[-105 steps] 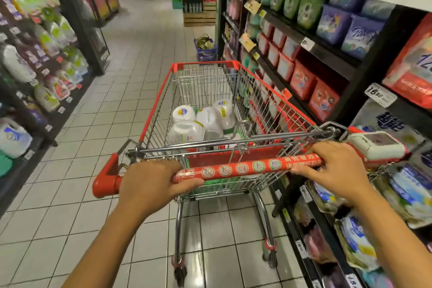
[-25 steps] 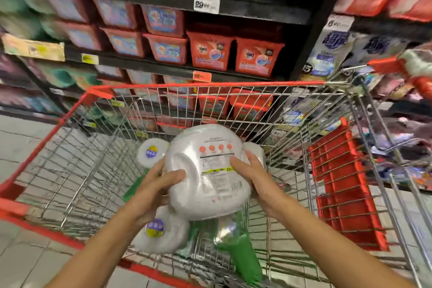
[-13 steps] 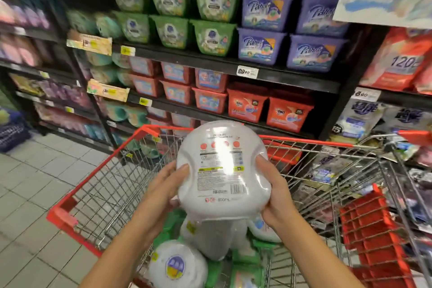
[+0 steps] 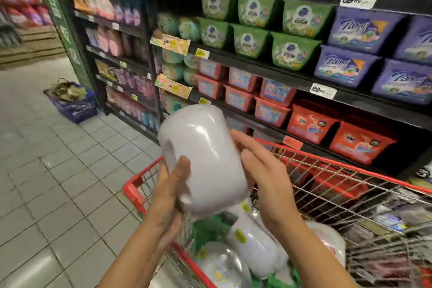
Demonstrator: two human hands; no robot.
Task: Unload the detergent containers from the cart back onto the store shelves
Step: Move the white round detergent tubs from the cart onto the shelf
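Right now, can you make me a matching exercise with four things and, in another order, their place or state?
1 white container
2 basket
3 green boxes
4 cart

A blue, on the floor
B between left hand and right hand
C holds other containers
D on an upper shelf

Pairs: 1-B, 2-A, 3-D, 4-C

Above cart (image 4: 131, 189): container (image 4: 201, 159) between left hand (image 4: 168, 194) and right hand (image 4: 268, 182). In cart below: more containers (image 4: 252, 248). Behind cart: shelves (image 4: 264, 77). Far left on floor (image 4: 58, 182): basket (image 4: 74, 106).
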